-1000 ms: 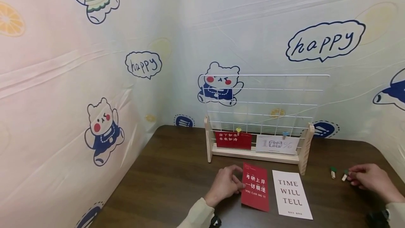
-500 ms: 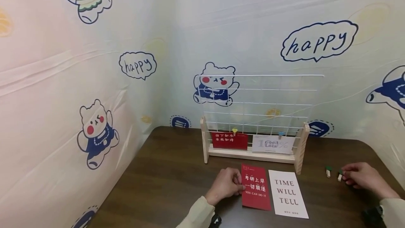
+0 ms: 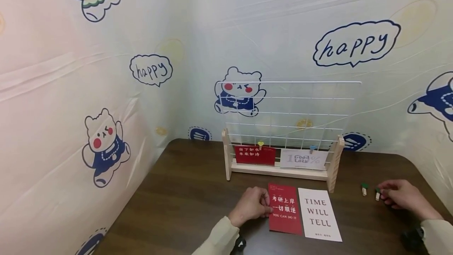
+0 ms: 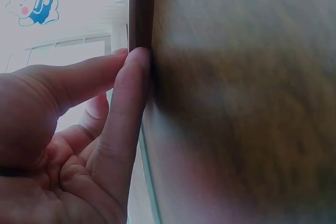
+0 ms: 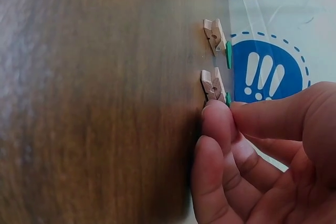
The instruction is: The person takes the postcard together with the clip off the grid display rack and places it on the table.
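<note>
Evidently the YOU CAN DO IT card (image 3: 284,209) lies immediately right of the left grip (image 3: 250,206), which pinches its left edge between thumb and finger. Well off to that card's right, the right grip (image 3: 400,196) pinches the green end of a near clothespin (image 3: 377,196); a second clothespin (image 3: 364,190) lies just left of it, apart. Between the two grips, beside the red card, is the TIME WILL TELL card (image 3: 318,213). Beyond both grips, on the same counter (image 3: 184,200), stands a wire rack (image 3: 283,170) bearing a clipped red card (image 3: 251,156) and the Good Luck card (image 3: 304,159).
</note>
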Demonstrator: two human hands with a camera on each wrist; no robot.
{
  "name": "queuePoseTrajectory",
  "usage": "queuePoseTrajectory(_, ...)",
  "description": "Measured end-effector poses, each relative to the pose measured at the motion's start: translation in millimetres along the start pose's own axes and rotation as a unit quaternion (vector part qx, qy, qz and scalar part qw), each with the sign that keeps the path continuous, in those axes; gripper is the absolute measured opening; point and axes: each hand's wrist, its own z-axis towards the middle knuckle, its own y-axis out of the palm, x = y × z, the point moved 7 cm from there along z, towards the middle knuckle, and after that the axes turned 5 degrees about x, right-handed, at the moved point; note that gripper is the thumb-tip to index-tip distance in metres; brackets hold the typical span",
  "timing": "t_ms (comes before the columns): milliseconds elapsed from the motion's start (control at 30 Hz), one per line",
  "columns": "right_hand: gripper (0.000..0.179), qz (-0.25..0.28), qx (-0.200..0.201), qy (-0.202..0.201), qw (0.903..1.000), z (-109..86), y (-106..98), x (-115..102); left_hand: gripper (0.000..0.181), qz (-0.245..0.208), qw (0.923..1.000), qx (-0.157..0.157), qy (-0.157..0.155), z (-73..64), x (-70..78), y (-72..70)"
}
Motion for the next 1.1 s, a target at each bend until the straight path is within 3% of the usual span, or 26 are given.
queuePoseTrajectory(433, 0.038, 0.012, 0.001, -0.008, 0.9999, 5.2, -3, 2, 0.029, 0.001, 0.9999, -0.012, -0.009, -1.1, 3.2, -0.2)
queuePoseTrajectory(600, 0.039, 0.009, 0.043, -0.017, 0.9989, -2.0, -7, -6, 0.029, 0.008, 0.9998, -0.02, 0.0, -0.9, 3.9, -1.7)
queuePoseTrajectory(767, 0.04, -0.016, 0.108, -0.051, 0.9928, -12.7, -16, -32, 0.028, 0.029, 0.9994, -0.019, 0.006, 1.1, 4.3, -5.3)
queuePoseTrajectory(933, 0.038, -0.031, 0.167, -0.099, 0.9806, -24.1, -19, -70, 0.028, 0.044, 0.9989, -0.011, 0.008, 6.4, 6.9, -12.2)
queuePoseTrajectory(1100, 0.032, -0.014, 0.193, -0.137, 0.9715, -39.1, -18, -102, 0.02, 0.045, 0.9988, 0.01, 0.019, 11.2, 10.1, -13.5)
